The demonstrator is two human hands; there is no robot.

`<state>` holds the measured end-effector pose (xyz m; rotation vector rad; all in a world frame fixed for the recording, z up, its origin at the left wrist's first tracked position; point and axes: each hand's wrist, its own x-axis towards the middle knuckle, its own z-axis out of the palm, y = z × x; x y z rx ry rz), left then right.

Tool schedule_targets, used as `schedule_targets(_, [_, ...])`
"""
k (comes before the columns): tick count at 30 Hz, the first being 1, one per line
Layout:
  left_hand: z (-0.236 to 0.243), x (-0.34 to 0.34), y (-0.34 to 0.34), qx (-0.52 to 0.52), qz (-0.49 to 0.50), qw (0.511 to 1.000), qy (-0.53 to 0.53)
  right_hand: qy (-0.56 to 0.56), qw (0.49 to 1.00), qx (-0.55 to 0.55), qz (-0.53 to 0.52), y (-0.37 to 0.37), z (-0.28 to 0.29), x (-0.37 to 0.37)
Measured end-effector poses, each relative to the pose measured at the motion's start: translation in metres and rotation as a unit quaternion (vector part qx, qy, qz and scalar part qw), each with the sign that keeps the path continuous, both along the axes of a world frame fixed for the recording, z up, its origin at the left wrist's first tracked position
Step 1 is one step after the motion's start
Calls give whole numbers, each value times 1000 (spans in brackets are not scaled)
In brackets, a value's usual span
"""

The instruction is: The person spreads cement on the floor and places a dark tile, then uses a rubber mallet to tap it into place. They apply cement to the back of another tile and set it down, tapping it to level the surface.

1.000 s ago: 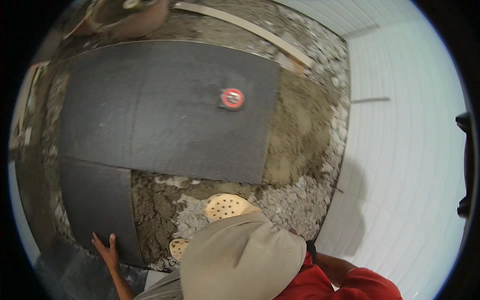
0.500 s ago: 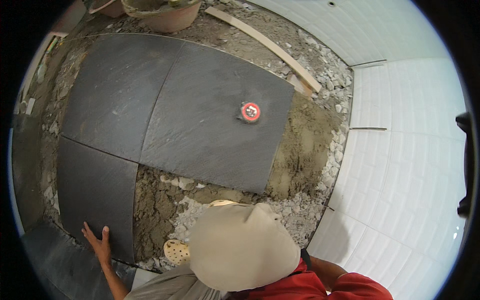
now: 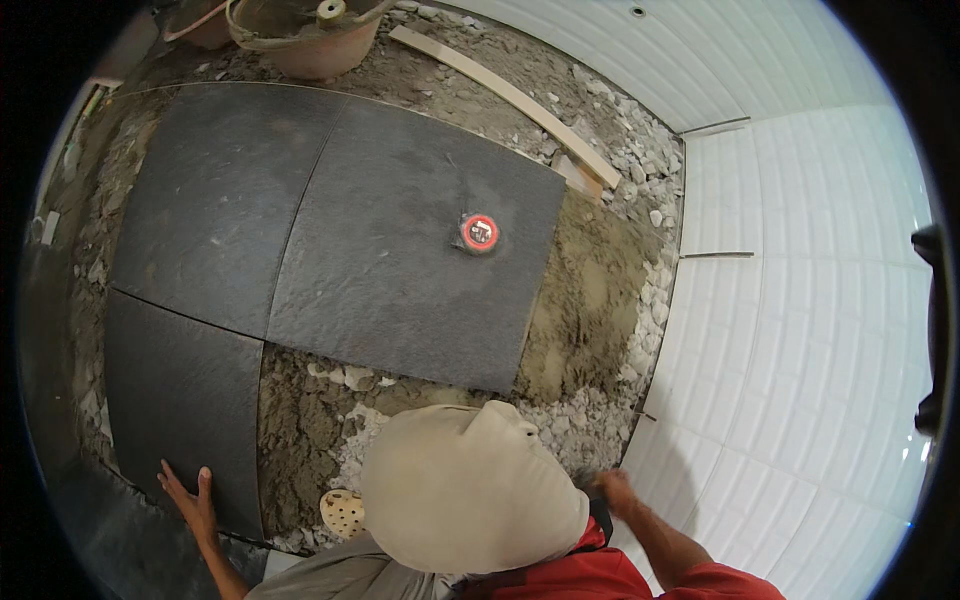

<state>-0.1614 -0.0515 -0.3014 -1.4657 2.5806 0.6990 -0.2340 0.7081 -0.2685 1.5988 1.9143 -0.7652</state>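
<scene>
My left hand (image 3: 195, 505) rests on the lower-left dark stone tile (image 3: 185, 400), fingers spread. At the lower right, my right hand (image 3: 612, 492) is curled around something dark beside the rubble (image 3: 560, 430); I cannot make out what. A large beige cloth shape (image 3: 460, 490) hides much of the ground between my hands, with a perforated cream clog (image 3: 342, 512) showing at its left edge. Beyond it lie two more dark tiles (image 3: 215, 190), and a round red-rimmed tool (image 3: 479, 233), perhaps a tape measure, sits on the right one.
A wet mortar patch (image 3: 585, 290) borders the tiles on the right, with broken stones along the white tiled wall (image 3: 780, 330). A pale plank (image 3: 500, 95) and two buckets (image 3: 310, 45) stand or lie at the back. A thin string (image 3: 140, 88) runs along the tiles' far edge.
My right hand has come forward into view at the lower right. My left hand has shifted slightly but stays on the tile. The camera's view has shifted a little.
</scene>
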Motion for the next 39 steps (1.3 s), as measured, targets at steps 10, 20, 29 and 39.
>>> schedule_targets(10, [0, 1, 0, -19, 1, 1000, -20, 197, 873, 217, 389, 16, -56, -101])
schedule_targets(20, [13, 5, 4, -11, -16, 998, -58, 180, 906, 177, 341, -19, -68, -120])
schedule_targets(29, [11, 10, -1, -11, 12, 997, -72, 533, 737, -82, 408, -189, 49, -232])
schedule_targets(39, [19, 12, 1, 10, 18, 998, -67, 284, 341, -275, 853, -503, 50, -289])
